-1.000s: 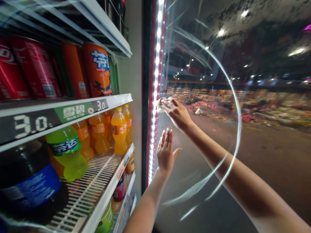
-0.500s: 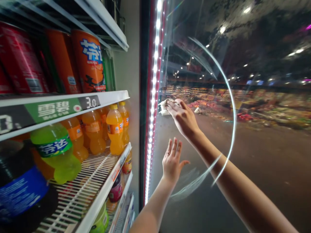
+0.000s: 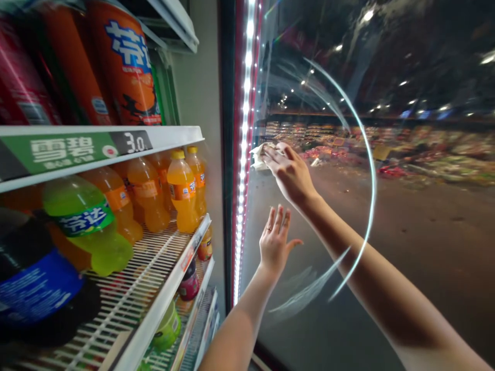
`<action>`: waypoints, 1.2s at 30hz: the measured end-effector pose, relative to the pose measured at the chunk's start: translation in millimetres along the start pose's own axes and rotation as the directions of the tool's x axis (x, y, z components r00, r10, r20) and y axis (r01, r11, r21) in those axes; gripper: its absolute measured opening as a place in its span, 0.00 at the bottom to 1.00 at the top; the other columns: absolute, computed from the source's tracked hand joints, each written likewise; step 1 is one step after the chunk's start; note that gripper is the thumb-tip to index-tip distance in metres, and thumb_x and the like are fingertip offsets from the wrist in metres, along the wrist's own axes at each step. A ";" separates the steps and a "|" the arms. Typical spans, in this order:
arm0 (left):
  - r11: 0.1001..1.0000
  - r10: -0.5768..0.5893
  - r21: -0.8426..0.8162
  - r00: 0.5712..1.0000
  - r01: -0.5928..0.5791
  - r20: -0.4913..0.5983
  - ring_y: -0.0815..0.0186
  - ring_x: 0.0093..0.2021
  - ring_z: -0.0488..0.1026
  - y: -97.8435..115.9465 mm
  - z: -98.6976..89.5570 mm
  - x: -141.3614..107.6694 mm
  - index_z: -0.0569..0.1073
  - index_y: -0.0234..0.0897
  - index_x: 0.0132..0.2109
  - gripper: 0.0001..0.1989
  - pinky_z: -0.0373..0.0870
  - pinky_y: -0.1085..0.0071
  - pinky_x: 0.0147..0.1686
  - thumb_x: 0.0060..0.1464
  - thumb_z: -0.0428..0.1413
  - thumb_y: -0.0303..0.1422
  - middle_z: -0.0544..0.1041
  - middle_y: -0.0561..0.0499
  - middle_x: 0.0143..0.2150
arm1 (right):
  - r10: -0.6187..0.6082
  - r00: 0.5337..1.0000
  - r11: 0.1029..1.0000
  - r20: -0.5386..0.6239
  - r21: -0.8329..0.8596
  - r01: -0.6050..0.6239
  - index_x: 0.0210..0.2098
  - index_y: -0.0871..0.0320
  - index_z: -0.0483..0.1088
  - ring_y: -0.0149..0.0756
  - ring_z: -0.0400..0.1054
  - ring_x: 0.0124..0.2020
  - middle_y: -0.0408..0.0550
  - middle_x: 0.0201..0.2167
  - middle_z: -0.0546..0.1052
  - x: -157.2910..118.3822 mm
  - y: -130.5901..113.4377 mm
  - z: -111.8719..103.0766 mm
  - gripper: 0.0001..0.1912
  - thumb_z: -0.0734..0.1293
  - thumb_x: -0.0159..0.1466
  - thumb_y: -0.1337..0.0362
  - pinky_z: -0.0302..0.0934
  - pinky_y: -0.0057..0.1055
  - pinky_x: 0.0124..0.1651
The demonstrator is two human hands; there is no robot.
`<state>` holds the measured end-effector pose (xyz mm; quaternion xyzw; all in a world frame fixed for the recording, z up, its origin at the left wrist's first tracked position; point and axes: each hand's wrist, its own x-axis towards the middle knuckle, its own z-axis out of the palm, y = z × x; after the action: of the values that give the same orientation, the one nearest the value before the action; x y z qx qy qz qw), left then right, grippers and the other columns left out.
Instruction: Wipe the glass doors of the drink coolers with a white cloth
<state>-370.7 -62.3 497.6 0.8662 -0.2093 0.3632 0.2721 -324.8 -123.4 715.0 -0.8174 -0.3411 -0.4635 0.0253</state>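
Across the right side of the view, a large glass door point(image 3: 406, 226) is seen, its near edge bordered by a lit strip point(image 3: 242, 154). To the left, the wire shelf point(image 3: 164, 291) is stocked with bottles, among them a big dark bottle point(image 3: 34, 288) and a tilted green bottle point(image 3: 87, 221); an orange can point(image 3: 127, 67) is set on the level above.

At the glass, beside the lit strip, a white cloth point(image 3: 260, 156) is held under the fingers of the right hand point(image 3: 292, 175), flattened between them and the pane. The left hand point(image 3: 274, 247) is held lower, open and with nothing grasped, its fingers straight and its thumb spread; whether the glass is touched by it cannot be told.

As judged from this view, the contact is under way rather than finished, since the cloth is pressed to only a small patch by the lit edge. Whether the rest of the pane has been gone over cannot be told. Pale curved streaks point(image 3: 373, 170) are seen in front of the scene, even across the right forearm, so they cannot safely be counted as marks left on the door.
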 end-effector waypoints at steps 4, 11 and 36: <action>1.000 -0.027 0.000 0.999 0.027 0.025 0.50 0.81 0.51 -1.3 -2.1 0.1 0.52 0.47 0.82 0.53 0.70 0.54 0.74 0.58 0.71 0.44 0.59 0.43 0.81 | -0.043 0.993 0.999 0.111 0.032 0.040 0.77 0.50 0.62 0.50 0.67 0.73 0.50 0.69 0.76 -0.6 -10.5 6.4 0.33 0.59 0.75 0.76 0.67 0.52 0.74; 1.000 0.012 -0.020 1.000 -0.012 -0.018 0.51 0.82 0.49 -3.5 -3.0 -1.0 0.40 0.50 0.83 0.61 0.69 0.54 0.75 0.57 0.72 0.43 0.55 0.45 0.82 | 0.015 0.999 0.999 0.032 -0.039 -0.014 0.78 0.46 0.60 0.51 0.66 0.73 0.48 0.70 0.75 -28.9 8.9 -24.3 0.33 0.60 0.77 0.72 0.66 0.55 0.75; 1.000 0.024 0.012 0.997 -0.023 -0.074 0.51 0.81 0.52 -7.0 -4.5 -1.6 0.37 0.49 0.83 0.64 0.73 0.56 0.71 0.56 0.73 0.39 0.56 0.42 0.81 | -0.038 0.998 0.986 0.059 -0.159 0.047 0.73 0.48 0.68 0.47 0.71 0.70 0.51 0.67 0.78 -89.1 19.8 -56.2 0.29 0.62 0.76 0.73 0.71 0.47 0.71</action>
<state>-370.1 -53.8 496.8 0.8510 -0.2071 0.3995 0.2707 -385.0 -206.2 683.4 -0.8220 -0.3206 -0.4669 -0.0598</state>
